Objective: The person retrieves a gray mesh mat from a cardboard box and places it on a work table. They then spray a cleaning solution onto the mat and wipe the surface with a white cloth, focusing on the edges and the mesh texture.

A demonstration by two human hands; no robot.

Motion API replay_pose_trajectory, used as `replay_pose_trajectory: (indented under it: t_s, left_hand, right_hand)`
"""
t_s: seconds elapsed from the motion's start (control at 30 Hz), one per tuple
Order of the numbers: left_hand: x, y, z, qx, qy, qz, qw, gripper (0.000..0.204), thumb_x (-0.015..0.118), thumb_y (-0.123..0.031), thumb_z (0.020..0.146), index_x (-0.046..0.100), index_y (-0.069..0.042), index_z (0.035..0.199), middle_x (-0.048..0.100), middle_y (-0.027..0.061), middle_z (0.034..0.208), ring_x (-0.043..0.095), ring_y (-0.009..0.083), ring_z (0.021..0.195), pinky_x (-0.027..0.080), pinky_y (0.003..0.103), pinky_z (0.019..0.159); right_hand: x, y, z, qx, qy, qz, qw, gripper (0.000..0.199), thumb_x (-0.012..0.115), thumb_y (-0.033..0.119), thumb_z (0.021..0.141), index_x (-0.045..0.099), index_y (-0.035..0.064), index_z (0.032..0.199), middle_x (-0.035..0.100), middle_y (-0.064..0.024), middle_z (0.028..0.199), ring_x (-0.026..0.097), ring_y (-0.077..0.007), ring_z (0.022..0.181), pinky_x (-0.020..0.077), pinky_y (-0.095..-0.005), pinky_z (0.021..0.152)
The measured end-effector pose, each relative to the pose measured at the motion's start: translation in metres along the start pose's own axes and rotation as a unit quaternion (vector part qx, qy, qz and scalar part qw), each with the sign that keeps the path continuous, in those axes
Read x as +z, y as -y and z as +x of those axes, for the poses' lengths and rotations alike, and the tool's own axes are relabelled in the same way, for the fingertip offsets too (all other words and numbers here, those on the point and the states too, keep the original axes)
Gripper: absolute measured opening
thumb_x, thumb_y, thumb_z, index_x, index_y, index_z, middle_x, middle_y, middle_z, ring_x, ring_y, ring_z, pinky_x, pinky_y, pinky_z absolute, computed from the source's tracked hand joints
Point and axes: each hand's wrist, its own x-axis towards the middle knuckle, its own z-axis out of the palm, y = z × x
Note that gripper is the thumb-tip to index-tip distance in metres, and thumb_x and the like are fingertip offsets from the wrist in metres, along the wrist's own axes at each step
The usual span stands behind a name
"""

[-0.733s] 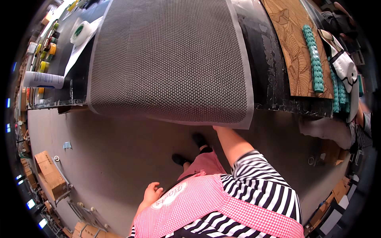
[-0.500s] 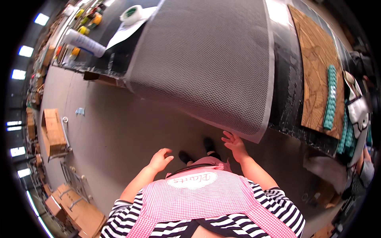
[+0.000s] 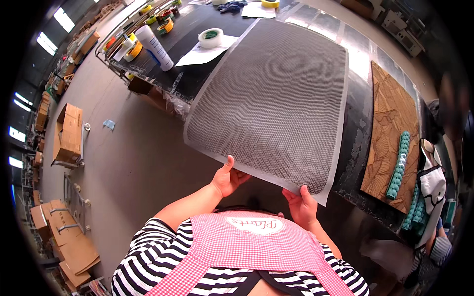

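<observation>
A large dark grey textured mat [image 3: 276,103] with a pale plain border lies on a black table [image 3: 356,148], its near end sticking out past the table edge toward me. My left hand [image 3: 228,178] grips the near border, thumb on top and fingers underneath. Close to the near right corner, my right hand [image 3: 302,203] holds the same border, also with the thumb above. The fingers beneath the mat are partly hidden.
Left on the table are a white cylinder [image 3: 154,48], a roll of clear tape [image 3: 211,38] on white paper [image 3: 197,55], and coloured tape rolls [image 3: 165,26]. At right lie a brown patterned mat [image 3: 390,133] and a rolled green mat [image 3: 399,167]. Another person's striped sleeve [image 3: 441,250] shows beyond.
Both hands have risen to the mat's near edge and taken hold of it. The left was apart from it before. My view has shifted, showing more of the table's far side.
</observation>
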Motion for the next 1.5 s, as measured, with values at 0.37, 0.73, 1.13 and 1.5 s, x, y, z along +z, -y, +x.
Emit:
replay_pose_trajectory:
  t_s: [0.37, 0.73, 1.13, 1.5]
  left_hand:
    - [0.144, -0.086, -0.123, 0.345, 0.192, 0.415, 0.820, 0.038, 0.060, -0.014, 0.096, 0.054, 0.006, 0.127, 0.061, 0.0085, 0.122, 0.057, 0.0185, 0.112, 0.044, 0.034, 0.099]
    - [0.266, -0.145, -0.007, 0.472, 0.151, 0.779, 0.384, 0.059, 0.054, -0.055, 0.094, 0.054, -0.017, 0.140, 0.035, 0.0110, 0.158, 0.020, 0.0354, 0.150, 0.003, 0.059, 0.119]
    - [-0.162, -0.009, -0.172, -0.028, -0.110, 0.780, 0.616, 0.050, 0.062, -0.040, 0.093, 0.059, -0.011, 0.134, 0.052, 0.0136, 0.143, 0.048, 0.0298, 0.134, 0.032, 0.049, 0.114]
    - [-0.259, -0.036, -0.229, 0.136, -0.187, 0.710, 0.665, 0.050, 0.067, -0.037, 0.089, 0.061, -0.010, 0.130, 0.058, 0.0133, 0.135, 0.055, 0.0302, 0.125, 0.045, 0.039, 0.106]
  right_hand:
    - [0.083, 0.107, -0.029, -0.446, 0.200, -0.393, 0.779, 0.057, 0.064, 0.020, 0.093, 0.043, -0.0001, 0.143, 0.057, -0.0128, 0.133, 0.053, -0.0260, 0.123, 0.0424, -0.0402, 0.104]
    - [0.168, 0.221, 0.189, -0.414, 0.058, -0.336, 0.844, 0.083, 0.068, 0.048, 0.090, 0.035, 0.0014, 0.150, 0.033, -0.0183, 0.157, 0.028, -0.0293, 0.147, 0.0223, -0.0417, 0.120]
    - [0.054, 0.053, 0.234, -0.331, 0.004, -0.885, 0.327, 0.075, 0.074, 0.032, 0.083, 0.039, 0.0225, 0.149, 0.041, -0.0111, 0.151, 0.036, -0.0309, 0.141, 0.0264, -0.0496, 0.116]
    - [0.155, 0.111, 0.224, -0.261, -0.055, -0.907, 0.326, 0.024, 0.065, 0.023, 0.091, 0.061, 0.0045, 0.105, 0.066, -0.0217, 0.098, 0.062, -0.0426, 0.094, 0.0482, -0.0503, 0.078]
